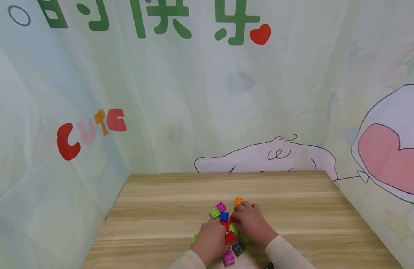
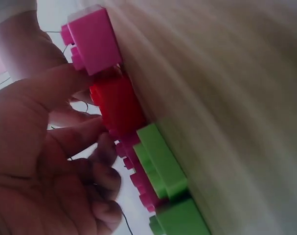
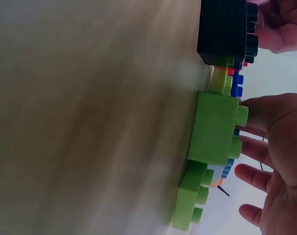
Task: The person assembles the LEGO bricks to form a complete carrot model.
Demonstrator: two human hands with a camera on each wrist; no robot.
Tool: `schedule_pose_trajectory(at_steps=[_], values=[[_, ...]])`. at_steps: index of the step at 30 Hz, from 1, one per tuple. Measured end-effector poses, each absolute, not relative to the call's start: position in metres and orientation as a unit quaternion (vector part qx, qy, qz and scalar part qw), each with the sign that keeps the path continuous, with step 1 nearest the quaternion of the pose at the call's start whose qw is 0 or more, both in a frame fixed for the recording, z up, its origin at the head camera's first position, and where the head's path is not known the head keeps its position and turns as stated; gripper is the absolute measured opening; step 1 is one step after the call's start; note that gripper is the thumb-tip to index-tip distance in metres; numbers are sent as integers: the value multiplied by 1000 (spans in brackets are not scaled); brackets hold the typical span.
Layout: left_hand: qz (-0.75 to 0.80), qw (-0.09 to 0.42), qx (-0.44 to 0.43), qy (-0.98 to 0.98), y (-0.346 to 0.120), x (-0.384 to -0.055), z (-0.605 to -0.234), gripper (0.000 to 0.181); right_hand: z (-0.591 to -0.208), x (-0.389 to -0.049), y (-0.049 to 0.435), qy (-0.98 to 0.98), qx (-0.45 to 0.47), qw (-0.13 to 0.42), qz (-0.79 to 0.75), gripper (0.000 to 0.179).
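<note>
Small studded toy bricks lie in a loose cluster on the wooden table, with both hands among them. My left hand (image 1: 211,239) is at the cluster's near left, its thumb and forefinger on either side of a red toy brick (image 1: 230,238). In the left wrist view those fingers meet the red brick beside a pink brick (image 2: 95,41). The right hand (image 1: 254,224) reaches over the far right bricks with fingers spread and lightly bent. Its fingertips are near another red brick (image 1: 232,219), partly hidden. Green bricks (image 3: 214,128) stand before that hand in the right wrist view.
An orange brick (image 1: 238,201) sits beyond the right hand. Pink (image 1: 221,206), lime (image 1: 215,213) and blue (image 1: 224,216) bricks lie at the far side, a dark brick (image 1: 238,247) nearer. Printed cloth (image 1: 200,93) stands around the wooden table (image 1: 153,209).
</note>
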State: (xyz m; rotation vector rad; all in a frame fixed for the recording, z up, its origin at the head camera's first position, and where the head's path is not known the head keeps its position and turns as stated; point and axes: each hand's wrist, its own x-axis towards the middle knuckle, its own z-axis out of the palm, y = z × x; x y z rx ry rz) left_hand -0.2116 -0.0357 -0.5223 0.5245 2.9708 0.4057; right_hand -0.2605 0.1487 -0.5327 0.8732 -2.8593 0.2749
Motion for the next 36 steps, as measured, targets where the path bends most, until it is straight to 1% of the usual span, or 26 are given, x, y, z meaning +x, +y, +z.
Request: schedule_pose_trajectory(at_steps=[3,5,8,10,15,17,19,22,25,28,30,31,33,36], values=[[125,51,171,976,-35,-211,-526,27,-534,-264,145,-951,294,59,78,16],[124,42,175,976,-37,-211,-526,26,-533,-265,144,-949,300,60,76,12],[144,36,170,974,-43,-210,-524,26,-531,-267,143,-949,301,53,81,10],[177,47,153,971,-48,-208,-521,27,-530,-269,144,-950,298,42,80,11],[273,68,104,954,-60,-203,-511,21,-532,-273,145,-954,286,11,93,10],[289,67,97,950,-63,-202,-507,19,-534,-275,144,-954,286,5,95,10],[288,63,97,950,-65,-201,-505,19,-535,-276,144,-952,290,5,94,13],[270,43,109,956,-67,-200,-504,20,-538,-276,144,-950,297,7,101,19],[258,25,125,958,-70,-198,-504,21,-537,-272,146,-948,291,24,123,19],[269,25,140,953,-73,-193,-501,21,-529,-258,152,-944,280,47,167,21],[280,43,146,948,-76,-187,-496,23,-523,-240,159,-936,287,47,199,22],[287,59,145,945,-77,-183,-494,25,-520,-230,163,-932,291,27,216,22],[308,100,138,936,-80,-173,-490,27,-518,-209,171,-918,299,-40,256,20],[329,158,123,923,-82,-159,-486,30,-522,-182,179,-891,271,-180,315,19]])
